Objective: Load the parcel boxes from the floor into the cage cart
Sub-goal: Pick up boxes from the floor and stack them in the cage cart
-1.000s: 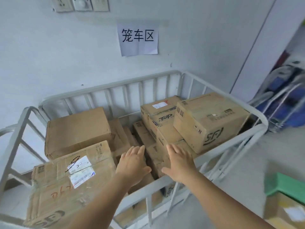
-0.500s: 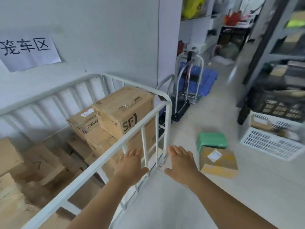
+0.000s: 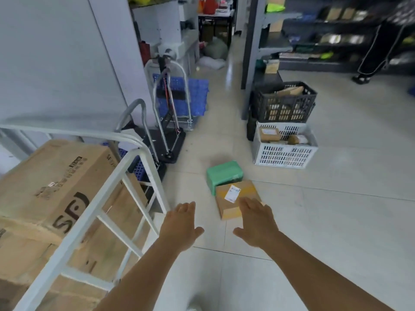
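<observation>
A brown parcel box (image 3: 231,199) with a white label lies on the tiled floor, and a green parcel (image 3: 224,175) sits right behind it, touching it. My left hand (image 3: 180,225) and my right hand (image 3: 258,223) are stretched out above the floor in front of these parcels, fingers straight, holding nothing. My right hand overlaps the brown box's near right corner in view. The white cage cart (image 3: 107,182) stands at the left, stacked with brown cartons; a large one (image 3: 54,182) lies on top.
A folded hand truck (image 3: 170,113) and blue plastic pallets (image 3: 197,93) stand beyond the cart. A white crate (image 3: 285,151) and a black crate (image 3: 285,104) with parcels sit to the right by dark shelving (image 3: 314,32). A person's legs (image 3: 377,52) show far right.
My view has swung right, from the inside of the cart to the floor. Both empty hands have left the cart and now reach towards the brown and green parcels.
</observation>
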The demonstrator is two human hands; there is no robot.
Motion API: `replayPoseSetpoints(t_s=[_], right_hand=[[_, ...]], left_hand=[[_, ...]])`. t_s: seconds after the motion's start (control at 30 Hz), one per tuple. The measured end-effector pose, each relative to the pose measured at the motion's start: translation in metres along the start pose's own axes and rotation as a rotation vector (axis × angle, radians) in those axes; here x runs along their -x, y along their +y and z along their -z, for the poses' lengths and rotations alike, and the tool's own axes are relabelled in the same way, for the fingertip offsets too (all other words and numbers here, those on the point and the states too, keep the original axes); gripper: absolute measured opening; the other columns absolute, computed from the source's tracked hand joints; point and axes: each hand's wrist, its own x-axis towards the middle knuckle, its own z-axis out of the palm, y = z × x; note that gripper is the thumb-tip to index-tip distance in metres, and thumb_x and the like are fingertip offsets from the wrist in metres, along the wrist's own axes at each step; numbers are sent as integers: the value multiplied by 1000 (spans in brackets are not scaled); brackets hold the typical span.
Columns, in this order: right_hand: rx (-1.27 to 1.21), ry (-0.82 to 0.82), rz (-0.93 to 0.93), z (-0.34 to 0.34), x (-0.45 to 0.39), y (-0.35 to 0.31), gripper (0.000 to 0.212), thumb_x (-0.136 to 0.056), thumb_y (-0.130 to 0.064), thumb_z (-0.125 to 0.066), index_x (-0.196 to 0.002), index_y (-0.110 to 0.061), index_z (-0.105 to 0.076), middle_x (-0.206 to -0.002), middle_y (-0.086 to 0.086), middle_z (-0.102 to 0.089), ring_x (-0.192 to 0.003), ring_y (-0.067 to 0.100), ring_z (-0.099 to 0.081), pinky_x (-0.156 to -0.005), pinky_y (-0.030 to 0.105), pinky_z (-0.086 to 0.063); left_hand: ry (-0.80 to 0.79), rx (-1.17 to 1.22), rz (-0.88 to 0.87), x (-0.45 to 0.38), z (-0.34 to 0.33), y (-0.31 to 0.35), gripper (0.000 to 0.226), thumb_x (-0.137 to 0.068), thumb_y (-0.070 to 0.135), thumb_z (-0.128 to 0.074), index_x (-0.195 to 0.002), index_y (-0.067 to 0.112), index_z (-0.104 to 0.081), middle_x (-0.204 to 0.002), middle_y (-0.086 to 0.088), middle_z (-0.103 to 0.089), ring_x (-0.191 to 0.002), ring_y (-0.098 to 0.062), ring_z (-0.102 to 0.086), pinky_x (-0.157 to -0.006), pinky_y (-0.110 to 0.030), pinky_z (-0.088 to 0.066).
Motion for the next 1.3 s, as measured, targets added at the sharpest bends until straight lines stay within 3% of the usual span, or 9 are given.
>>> replayPoseSetpoints(t_s=[0.3,0.6,1.0,1.3], right_hand=[[-23,-49,-182,12,-72,40,85,-92,-51,-54,-155,-18,-7,-161,-1,-13,-149,24,-12,-117,45,-16],[-71,-70,-229,8,-152,107,86,-91,-53,-54,-154,-16,-10,-159,0,-19,-146,24,-19,-116,43,-22],[-115,-174,-128,-2,-325,246,80,-92,-51,-55,-152,-15,-15,-155,2,-27,-142,23,-27,-111,40,-27],[-144,-250,-142,-84,-430,304,84,-93,-49,-54,-154,-14,-9,-158,2,-23,-143,21,-27,-110,37,-29]], left_hand=[[-113,-102,-146,-117,5,5,76,-96,47,-47,-153,11,-13,-154,-7,-30,-141,-23,-29,-114,-37,-29],[-190,-143,-139,-215,-8,32,73,-96,48,-47,-151,11,-18,-151,-6,-36,-137,-22,-36,-112,-35,-33],[-271,-81,154,-377,-49,107,73,-96,46,-48,-153,13,-15,-151,-4,-36,-136,-22,-38,-107,-34,-33],[-300,-3,332,-468,-145,89,78,-95,47,-50,-154,16,-10,-155,-3,-29,-140,-21,-33,-109,-35,-33]])
